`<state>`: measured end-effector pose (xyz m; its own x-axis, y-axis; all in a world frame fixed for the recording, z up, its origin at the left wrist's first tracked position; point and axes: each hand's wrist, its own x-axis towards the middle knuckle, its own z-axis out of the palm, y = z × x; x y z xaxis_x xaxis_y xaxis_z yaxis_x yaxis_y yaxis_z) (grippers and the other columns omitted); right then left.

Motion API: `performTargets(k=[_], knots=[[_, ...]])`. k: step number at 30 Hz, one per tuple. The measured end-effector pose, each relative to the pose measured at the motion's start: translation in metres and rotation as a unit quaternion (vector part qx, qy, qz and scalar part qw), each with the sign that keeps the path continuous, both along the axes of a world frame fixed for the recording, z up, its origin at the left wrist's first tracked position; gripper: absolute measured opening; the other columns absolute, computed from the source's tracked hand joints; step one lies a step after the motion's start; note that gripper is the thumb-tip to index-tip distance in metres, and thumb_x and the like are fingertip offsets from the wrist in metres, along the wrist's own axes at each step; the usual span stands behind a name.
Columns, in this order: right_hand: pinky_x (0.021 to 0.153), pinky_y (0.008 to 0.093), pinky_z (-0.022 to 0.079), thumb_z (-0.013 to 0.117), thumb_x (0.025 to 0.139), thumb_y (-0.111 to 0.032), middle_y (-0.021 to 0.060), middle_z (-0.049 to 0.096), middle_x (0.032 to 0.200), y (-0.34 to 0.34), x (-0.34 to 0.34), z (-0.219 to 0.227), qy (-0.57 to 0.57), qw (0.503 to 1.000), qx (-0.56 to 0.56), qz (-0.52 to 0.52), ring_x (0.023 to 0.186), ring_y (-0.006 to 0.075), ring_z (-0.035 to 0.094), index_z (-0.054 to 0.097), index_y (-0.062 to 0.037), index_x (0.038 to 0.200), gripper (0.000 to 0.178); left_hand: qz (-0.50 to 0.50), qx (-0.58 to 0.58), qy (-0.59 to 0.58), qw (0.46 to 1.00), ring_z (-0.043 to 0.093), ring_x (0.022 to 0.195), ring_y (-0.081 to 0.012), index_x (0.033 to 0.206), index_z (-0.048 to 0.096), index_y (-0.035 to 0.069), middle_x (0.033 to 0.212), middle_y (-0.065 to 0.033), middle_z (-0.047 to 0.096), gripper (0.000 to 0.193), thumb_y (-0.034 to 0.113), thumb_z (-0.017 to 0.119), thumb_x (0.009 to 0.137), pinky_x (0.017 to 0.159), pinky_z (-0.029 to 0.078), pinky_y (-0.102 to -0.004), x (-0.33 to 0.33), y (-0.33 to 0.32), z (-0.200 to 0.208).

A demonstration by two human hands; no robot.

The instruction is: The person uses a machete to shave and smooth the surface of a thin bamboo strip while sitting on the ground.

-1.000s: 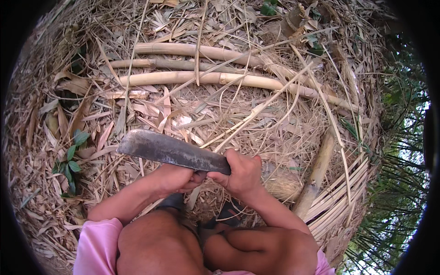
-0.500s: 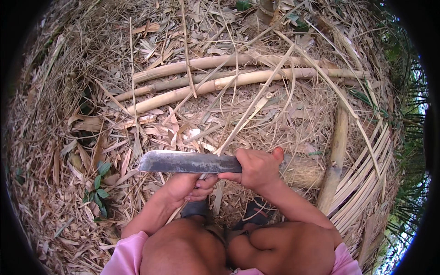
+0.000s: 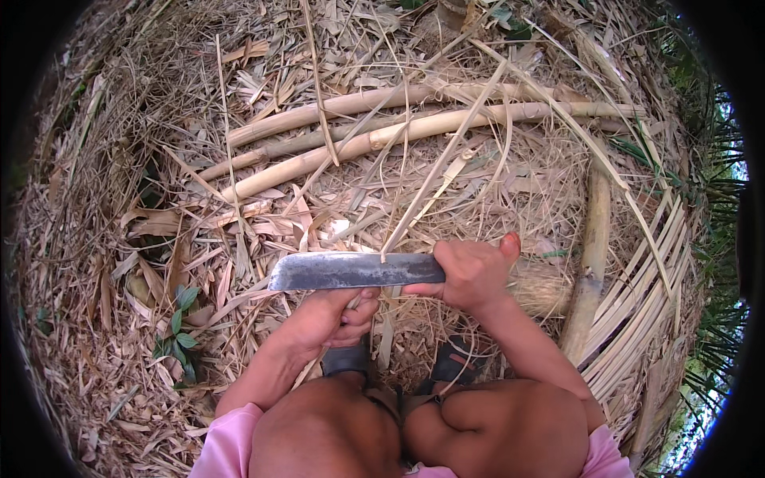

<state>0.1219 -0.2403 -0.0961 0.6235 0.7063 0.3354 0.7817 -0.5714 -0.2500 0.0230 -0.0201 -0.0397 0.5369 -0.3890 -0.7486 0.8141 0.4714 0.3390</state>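
My right hand (image 3: 476, 275) is wrapped round the handle end of a machete (image 3: 343, 272), its thumb stretched along the blade's lower edge. The wide grey blade lies level and points left. Just below it, my left hand (image 3: 335, 320) is closed on a thin bamboo strip, whose tail slants down toward my knee. A long pale bamboo strip (image 3: 446, 158) runs from the upper right down to the blade's top edge. The blade hides the stretch between that strip and my left hand, so I cannot tell whether they are one piece.
Several bamboo poles (image 3: 319, 166) lie across the ground ahead. A thick bamboo pole (image 3: 591, 247) and a short log (image 3: 542, 290) lie at the right, beside a bundle of split strips (image 3: 641, 279). Dry leaves cover the ground; a small green plant (image 3: 177, 334) grows at left.
The machete and my right hand have moved right and slightly up along the strip. My left hand keeps its hold below the blade. The whole view has shifted slightly.
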Motion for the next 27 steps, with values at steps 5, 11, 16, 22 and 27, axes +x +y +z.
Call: performTargets(k=[5, 11, 16, 22, 27], knots=[[0.046, 0.0336, 0.046, 0.058, 0.077, -0.073, 0.0052, 0.054, 0.054, 0.000, 0.009, 0.000, -0.012, 1.000, 0.013, 0.015, 0.047, 0.0211, 0.058, 0.052, -0.0109, 0.068, 0.063, 0.003, 0.023, -0.007, 1.000, 0.021, 0.040, -0.0026, 0.085, 0.044, 0.014, 0.058, 0.0074, 0.029, 0.030, 0.036, 0.037, 0.105, 0.037, 0.016, -0.0187, 0.002, 0.000, 0.005], [0.047, 0.0428, 0.047, 0.049, 0.088, -0.070, 0.0105, 0.061, 0.063, -0.021, 0.035, 0.005, 0.166, 0.952, -0.135, -0.218, 0.056, 0.0295, 0.063, 0.059, -0.0119, 0.082, 0.059, 0.013, 0.086, 0.027, 0.996, 0.020, 0.041, -0.0031, 0.085, 0.044, 0.013, 0.056, 0.0073, 0.027, 0.038, 0.044, 0.035, 0.105, 0.036, 0.014, -0.0198, -0.018, 0.022, 0.019], [0.048, 0.0435, 0.048, 0.050, 0.088, -0.068, 0.0099, 0.062, 0.061, 0.014, 0.009, 0.015, 0.179, 0.975, -0.026, -0.128, 0.054, 0.0294, 0.065, 0.058, -0.0122, 0.081, 0.057, -0.031, 0.087, -0.016, 0.996, 0.022, 0.042, -0.0054, 0.087, 0.044, 0.012, 0.058, 0.0063, 0.029, 0.041, 0.047, 0.033, 0.105, 0.037, 0.016, -0.0215, -0.012, 0.016, 0.013], [0.048, 0.0426, 0.048, 0.053, 0.086, -0.068, 0.0101, 0.064, 0.063, 0.003, 0.050, 0.003, 0.226, 0.956, -0.053, -0.180, 0.055, 0.0306, 0.065, 0.058, -0.0102, 0.079, 0.058, -0.101, 0.258, -0.076, 0.958, 0.025, 0.047, -0.0068, 0.084, 0.045, 0.010, 0.060, 0.0040, 0.031, 0.043, 0.043, 0.029, 0.106, 0.044, 0.022, -0.0238, -0.038, 0.010, 0.021], [0.045, 0.0432, 0.046, 0.053, 0.087, -0.066, 0.0091, 0.063, 0.059, 0.006, 0.047, 0.004, 0.144, 0.977, 0.024, -0.158, 0.050, 0.0292, 0.063, 0.057, -0.0098, 0.077, 0.058, -0.138, 0.359, -0.137, 0.913, 0.032, 0.049, -0.0064, 0.086, 0.047, 0.009, 0.060, 0.0043, 0.037, 0.041, 0.040, 0.029, 0.107, 0.045, 0.027, -0.0234, -0.038, 0.007, 0.022]])
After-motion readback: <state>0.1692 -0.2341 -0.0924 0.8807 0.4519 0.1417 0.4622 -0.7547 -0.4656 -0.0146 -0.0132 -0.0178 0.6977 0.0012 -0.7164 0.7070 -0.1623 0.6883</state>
